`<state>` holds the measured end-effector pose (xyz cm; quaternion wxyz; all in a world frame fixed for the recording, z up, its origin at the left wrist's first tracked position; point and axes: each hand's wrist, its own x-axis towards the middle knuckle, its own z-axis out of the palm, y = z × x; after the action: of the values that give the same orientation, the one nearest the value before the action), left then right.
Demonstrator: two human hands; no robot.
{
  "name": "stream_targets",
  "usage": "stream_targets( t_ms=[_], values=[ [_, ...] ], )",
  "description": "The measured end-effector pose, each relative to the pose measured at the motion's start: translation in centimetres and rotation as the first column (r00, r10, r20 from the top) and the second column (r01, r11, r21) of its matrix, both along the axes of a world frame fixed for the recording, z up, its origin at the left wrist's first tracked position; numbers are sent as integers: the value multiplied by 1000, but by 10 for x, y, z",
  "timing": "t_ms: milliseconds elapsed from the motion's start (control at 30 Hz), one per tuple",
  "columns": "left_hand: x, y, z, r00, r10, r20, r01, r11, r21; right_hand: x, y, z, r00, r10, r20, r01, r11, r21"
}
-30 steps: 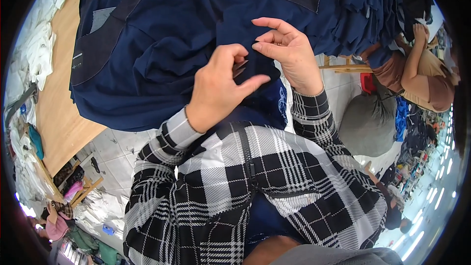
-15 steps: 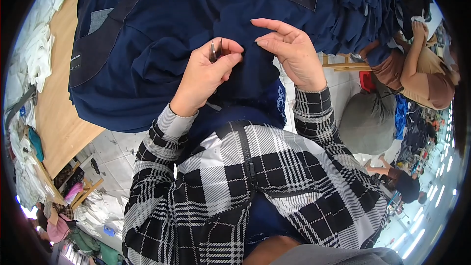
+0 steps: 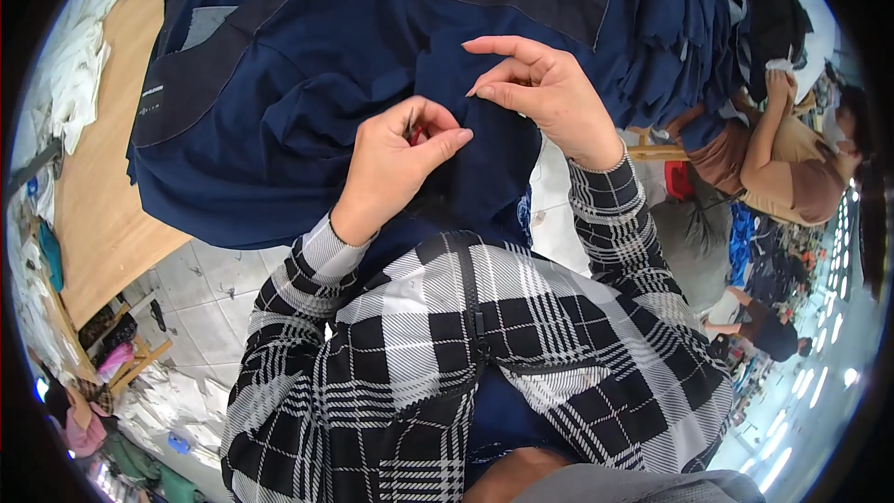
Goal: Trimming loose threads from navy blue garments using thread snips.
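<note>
In my left hand [image 3: 386, 163], curled fingers hold small metal thread snips [image 3: 415, 133], mostly hidden in the palm; a bit of red shows there. My right hand [image 3: 559, 98] is to the right and slightly farther off, thumb and middle finger pinched and forefinger stretched out; anything in the pinch is too small to make out. Beneath both hands spreads a navy blue garment [image 3: 326, 177], heaped in folds and hanging toward my lap. It has a darker band [image 3: 209, 93] with stitched edges and a small grey patch [image 3: 207, 26] at the far left.
A wooden tabletop [image 3: 102, 233] runs along the left, with white cloth [image 3: 74, 84] beyond it. Layered navy pieces [image 3: 652, 47] hang at the far right. A co-worker [image 3: 792, 158] is at the right, near a grey sack [image 3: 694, 242] on the tiled floor.
My left hand has lowered slightly and turned, hiding the snips' blades that showed before. My right hand has moved a little left and its fingertips have pinched closer together.
</note>
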<state>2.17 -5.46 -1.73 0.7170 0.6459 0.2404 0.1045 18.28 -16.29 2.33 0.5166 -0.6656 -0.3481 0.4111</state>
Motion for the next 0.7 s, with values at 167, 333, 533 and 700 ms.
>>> stream_targets(
  t_ms=[167,333,533,700],
  values=[
    [-16,2,-4,996,85,-11,-86,993,-82,-5,34,17,975,176,136,-174,984,-25],
    [-32,24,6,993,113,-14,-110,920,-377,-11,65,22,952,289,96,-280,955,-98],
    [-56,45,-9,998,6,63,37,749,-661,-18,86,16,907,417,-56,-419,884,-210],
    [-53,43,-5,995,95,-26,-76,575,-815,-22,85,11,903,409,-130,-428,884,-191]
  ],
)
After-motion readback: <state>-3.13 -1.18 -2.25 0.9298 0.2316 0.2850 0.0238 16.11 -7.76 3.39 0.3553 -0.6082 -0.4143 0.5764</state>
